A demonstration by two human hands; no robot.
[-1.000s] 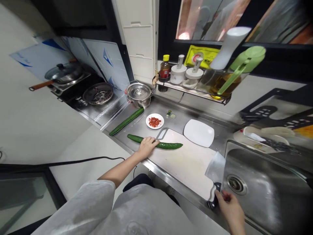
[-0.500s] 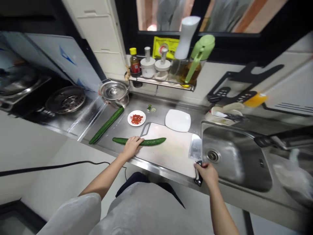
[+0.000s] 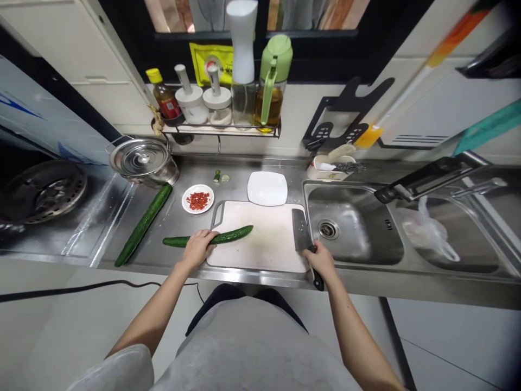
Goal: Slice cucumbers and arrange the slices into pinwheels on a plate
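L grip point(image 3: 198, 247) is wrapped over the nearer cuke point(image 3: 234, 235), fingers closed round it abt midway; cuke lies w/ its R half on the board point(image 3: 260, 254), L end past the board's L edge, nr the tabletop's point(image 3: 235, 191) front edge. R grip point(image 3: 321, 259) is closed on the handle of the cleaver point(image 3: 302, 231) at the board's front R corner, blade pointing back along the board's R edge; can't tell if blade touches. Just behind the board, toward tabletop's back edge: white dish point(image 3: 267, 187), bare. Behind the board's back L corner: sm. plate point(image 3: 185, 202) w/ chopped red bits point(image 3: 198, 200); a green stub point(image 3: 217, 176) & pale slice point(image 3: 225, 178) beyond it. 2nd cuke point(image 3: 143, 225) lies slantwise farther L, its near end by the front edge, far end nr the lidded pot point(image 3: 165, 178). Sink point(image 3: 358, 228) is R of the board. Rack w/ bottles point(image 3: 220, 130) on wall, above back edge.
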